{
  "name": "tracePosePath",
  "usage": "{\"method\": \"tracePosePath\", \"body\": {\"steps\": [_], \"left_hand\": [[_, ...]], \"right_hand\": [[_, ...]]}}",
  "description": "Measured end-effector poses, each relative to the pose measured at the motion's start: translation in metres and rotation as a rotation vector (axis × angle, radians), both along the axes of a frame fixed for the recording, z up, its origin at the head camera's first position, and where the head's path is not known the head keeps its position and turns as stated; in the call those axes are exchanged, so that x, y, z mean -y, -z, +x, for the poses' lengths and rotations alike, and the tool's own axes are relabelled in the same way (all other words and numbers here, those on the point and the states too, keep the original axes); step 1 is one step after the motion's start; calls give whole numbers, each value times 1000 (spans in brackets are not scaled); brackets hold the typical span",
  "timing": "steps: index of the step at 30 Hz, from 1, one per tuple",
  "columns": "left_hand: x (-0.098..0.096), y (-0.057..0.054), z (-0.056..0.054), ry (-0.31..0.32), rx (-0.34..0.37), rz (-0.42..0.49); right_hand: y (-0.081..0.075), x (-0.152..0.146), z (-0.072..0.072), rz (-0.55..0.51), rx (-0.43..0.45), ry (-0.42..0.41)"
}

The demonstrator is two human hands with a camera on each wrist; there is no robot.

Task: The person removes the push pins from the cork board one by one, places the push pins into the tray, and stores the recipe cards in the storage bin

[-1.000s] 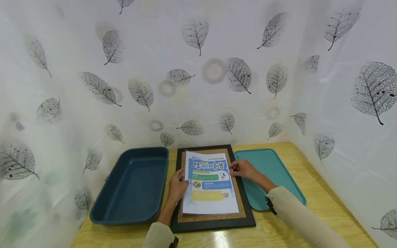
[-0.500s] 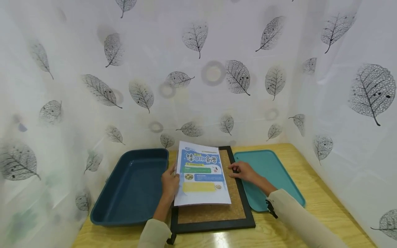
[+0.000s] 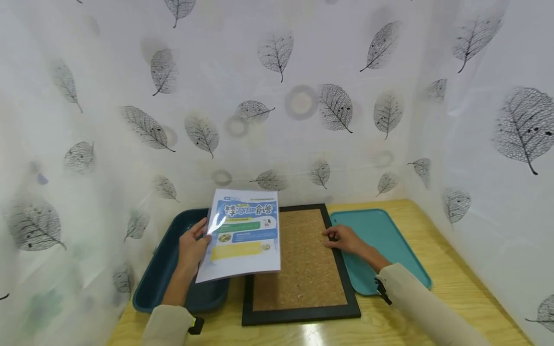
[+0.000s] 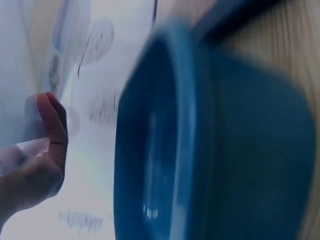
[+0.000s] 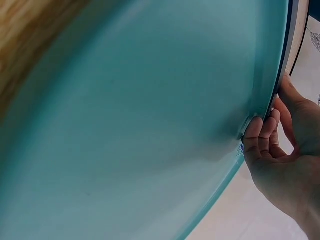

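Observation:
My left hand (image 3: 192, 247) pinches the left edge of a glossy printed sheet (image 3: 246, 264) with a blue, green and yellow layout. The sheet is lifted and tilted, over the right part of a dark blue tub (image 3: 157, 274) and the left side of a black-framed cork board (image 3: 298, 269). In the left wrist view, thumb and fingers meet at the clear edge of the sheet (image 4: 17, 65). At the board's right border lies my right hand (image 3: 344, 238), its fingers loosely bent and nothing seen between them. Whether its fingertips touch the frame is hard to tell.
A flat teal tray (image 3: 376, 259) lies right of the board, beneath the right forearm. Everything rests on a light wooden table (image 3: 437, 269). A white leaf-print curtain (image 3: 277, 144) stands behind and on both sides.
The sheet has come up off the cork board and moved left with my left hand, baring most of the cork. My right hand no longer touches the sheet and has stayed near its place.

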State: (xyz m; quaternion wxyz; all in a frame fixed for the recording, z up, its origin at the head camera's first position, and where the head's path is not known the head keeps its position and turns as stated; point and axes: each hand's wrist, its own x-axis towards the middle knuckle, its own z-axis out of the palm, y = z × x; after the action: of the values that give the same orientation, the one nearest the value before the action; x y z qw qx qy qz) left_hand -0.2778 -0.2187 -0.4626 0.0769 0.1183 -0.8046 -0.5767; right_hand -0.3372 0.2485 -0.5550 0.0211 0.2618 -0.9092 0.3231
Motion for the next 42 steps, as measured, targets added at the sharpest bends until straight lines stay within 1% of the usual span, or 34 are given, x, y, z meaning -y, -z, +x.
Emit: {"method": "tracePosePath", "body": {"steps": [4,10,13,16,19,22,26,28,30,31,35,37,38,42], "left_hand": [[38,-2,7,-46,30,-43],[84,2,13,-107,86,-78],[102,6,15,-115,131,-99],[114,11,17,-101,166,-107],[121,16,17,-85,193,-117],[123,21,17,-82,207,-133],[131,28,15,-62,220,-185],[136,31,13,-42,235,-222],[139,33,12,-27,229,-280],[139,33,12,-23,217,-324],[138,27,14,-38,120,-536],[138,26,15,-45,88,-614],[138,25,15,-45,83,-641],[138,29,16,-21,94,-687]], "right_hand": [[1,0,1,1,-1,-13],[0,-1,4,-6,18,7],[0,-3,5,-8,19,12],[-1,-5,5,-7,18,15],[-2,-6,6,-5,14,13],[-3,-7,5,1,12,9],[-2,-8,4,11,6,5],[-1,-8,4,11,7,2],[-1,-8,5,10,7,5],[-1,-8,5,10,6,5],[-1,-8,7,3,6,11],[-1,-8,8,-3,9,11],[-1,-8,8,-5,11,11],[-1,-8,9,-7,18,14]]}}
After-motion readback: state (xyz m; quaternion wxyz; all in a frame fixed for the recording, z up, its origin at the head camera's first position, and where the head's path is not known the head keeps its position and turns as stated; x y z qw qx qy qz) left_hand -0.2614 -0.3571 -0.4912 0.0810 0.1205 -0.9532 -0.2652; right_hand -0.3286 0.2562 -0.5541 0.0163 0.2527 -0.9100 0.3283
